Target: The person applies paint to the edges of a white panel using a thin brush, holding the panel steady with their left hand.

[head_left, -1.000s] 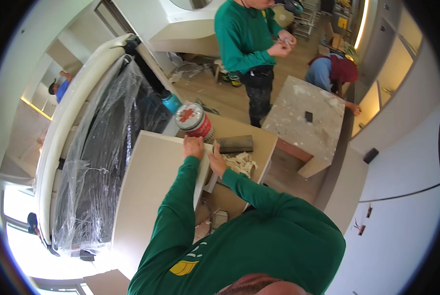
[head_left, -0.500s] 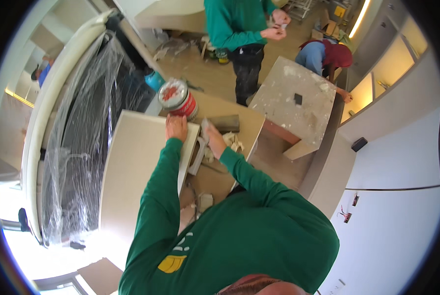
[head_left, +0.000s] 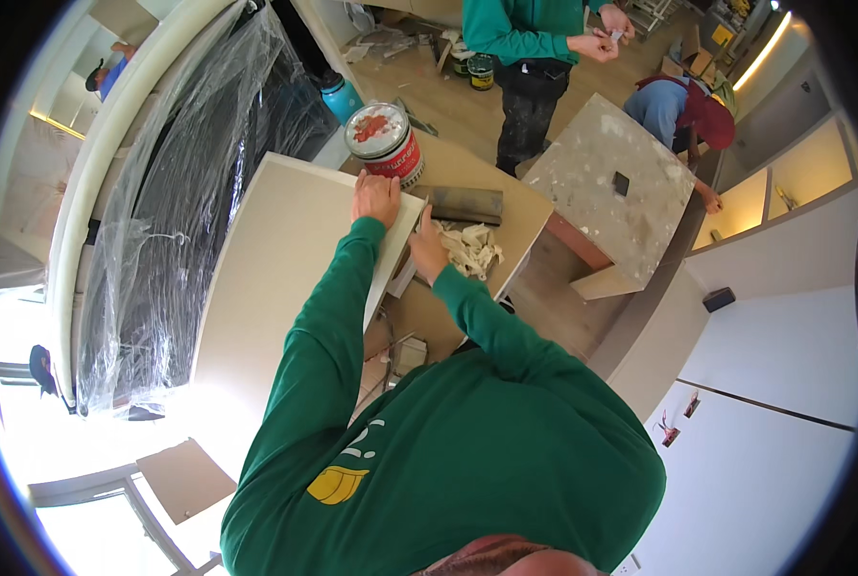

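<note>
A large cream panel (head_left: 275,250) with a pale edge lies under my left arm. My left hand (head_left: 376,199) grips its far end, fingers bent over the edge beside a red-and-white can (head_left: 384,144). Against the panel's right edge is my right hand (head_left: 429,248), its index finger extended along the edge and the other fingers curled. Whatever those fingers hold is hidden. Just right of that hand sit a crumpled off-white cloth (head_left: 472,252) and a dark grey cylinder (head_left: 463,204) on a brown board (head_left: 506,182).
A teal bottle (head_left: 341,96) stands behind the can. Plastic sheeting (head_left: 179,230) drapes the left side. A stained table (head_left: 611,182) is at the right. Beyond it a person in blue (head_left: 659,110) bends at lit shelves; another in green (head_left: 520,34) stands holding something small.
The view has shifted, so the can and panel appear higher and farther right. My right hand has slid nearer me along the panel's edge; the pale piece seen in it is now hidden.
</note>
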The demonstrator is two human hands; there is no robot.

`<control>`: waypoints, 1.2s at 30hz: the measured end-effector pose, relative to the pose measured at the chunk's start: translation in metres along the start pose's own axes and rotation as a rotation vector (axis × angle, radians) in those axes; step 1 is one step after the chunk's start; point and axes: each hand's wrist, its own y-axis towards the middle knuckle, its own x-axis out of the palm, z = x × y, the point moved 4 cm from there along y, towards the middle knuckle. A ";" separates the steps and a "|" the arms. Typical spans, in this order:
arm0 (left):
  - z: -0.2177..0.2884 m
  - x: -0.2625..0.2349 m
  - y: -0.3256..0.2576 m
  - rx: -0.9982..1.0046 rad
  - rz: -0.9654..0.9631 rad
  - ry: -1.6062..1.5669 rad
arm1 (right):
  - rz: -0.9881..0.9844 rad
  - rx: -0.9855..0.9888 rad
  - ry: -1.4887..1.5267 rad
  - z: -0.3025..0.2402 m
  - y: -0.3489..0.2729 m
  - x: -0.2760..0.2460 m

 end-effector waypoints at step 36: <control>0.058 -0.017 -0.029 -0.094 -0.299 0.088 | -0.053 0.367 0.237 0.066 0.080 -0.392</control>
